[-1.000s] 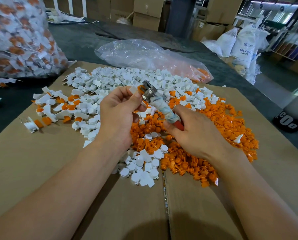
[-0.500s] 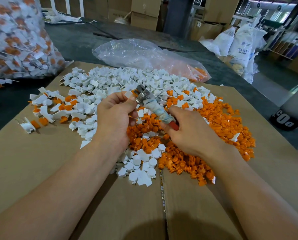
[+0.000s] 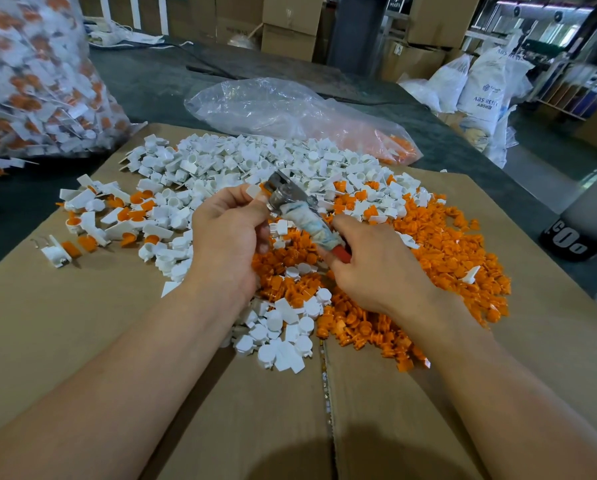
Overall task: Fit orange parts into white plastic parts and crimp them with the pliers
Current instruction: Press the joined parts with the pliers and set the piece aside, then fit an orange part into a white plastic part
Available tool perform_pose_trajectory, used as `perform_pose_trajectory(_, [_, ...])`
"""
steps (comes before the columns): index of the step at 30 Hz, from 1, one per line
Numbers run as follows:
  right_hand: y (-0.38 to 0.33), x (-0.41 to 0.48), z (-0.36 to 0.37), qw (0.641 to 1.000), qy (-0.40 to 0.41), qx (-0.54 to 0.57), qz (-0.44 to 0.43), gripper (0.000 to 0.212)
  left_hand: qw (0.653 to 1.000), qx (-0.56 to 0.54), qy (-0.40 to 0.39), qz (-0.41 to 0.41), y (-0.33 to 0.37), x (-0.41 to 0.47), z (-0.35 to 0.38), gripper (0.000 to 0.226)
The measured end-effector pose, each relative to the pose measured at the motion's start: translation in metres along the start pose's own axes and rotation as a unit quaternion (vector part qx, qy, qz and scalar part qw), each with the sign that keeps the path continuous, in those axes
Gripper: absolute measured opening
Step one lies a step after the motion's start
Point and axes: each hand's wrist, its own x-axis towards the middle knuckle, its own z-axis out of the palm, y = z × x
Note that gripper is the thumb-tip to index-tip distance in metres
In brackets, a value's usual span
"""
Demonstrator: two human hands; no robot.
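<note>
My left hand [image 3: 229,233] pinches a white plastic part [image 3: 254,193] with an orange part in it, held against the metal jaws of the pliers [image 3: 283,192]. My right hand [image 3: 373,268] grips the pliers' wrapped, red-tipped handles [image 3: 319,233]. Both hands hover over the cardboard sheet [image 3: 82,323]. A heap of loose white parts [image 3: 241,161] spreads behind the hands, and a heap of orange parts [image 3: 446,251] lies to the right. Several assembled white-and-orange pieces [image 3: 117,223] lie at the left.
A large clear bag of assembled pieces [image 3: 37,77] stands at the far left on the dark table. A mostly empty clear bag [image 3: 290,109] with some orange parts lies behind the heaps. Cartons and white sacks [image 3: 480,91] stand beyond the table.
Both hands and the pliers stay together in nearly the same pose; the left thumb keeps the part at the jaws. Only the view shifts slightly.
</note>
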Motion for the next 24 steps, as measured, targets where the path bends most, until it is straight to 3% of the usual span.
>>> perform_pose_trajectory(8, [0.001, 0.0, 0.003, 1.0, 0.029, 0.004, 0.001, 0.023, 1.0, -0.008, -0.006, -0.014, 0.003, 0.002, -0.001, 0.03])
perform_pose_trajectory(15, [0.022, 0.004, -0.004, 0.99, 0.108, 0.013, 0.089, 0.044, 0.998, -0.019, -0.043, -0.045, 0.007, 0.001, -0.002, 0.011])
perform_pose_trajectory(19, [0.034, 0.008, -0.004, 0.986, 0.094, -0.031, 0.131, 0.064, 0.997, -0.021, -0.046, -0.055, 0.008, 0.0, -0.002, 0.01])
perform_pose_trajectory(24, [0.04, 0.011, -0.003, 0.985, 0.056, -0.064, 0.149, 0.074, 0.997, -0.042, -0.02, -0.057, 0.008, 0.004, -0.006, 0.009])
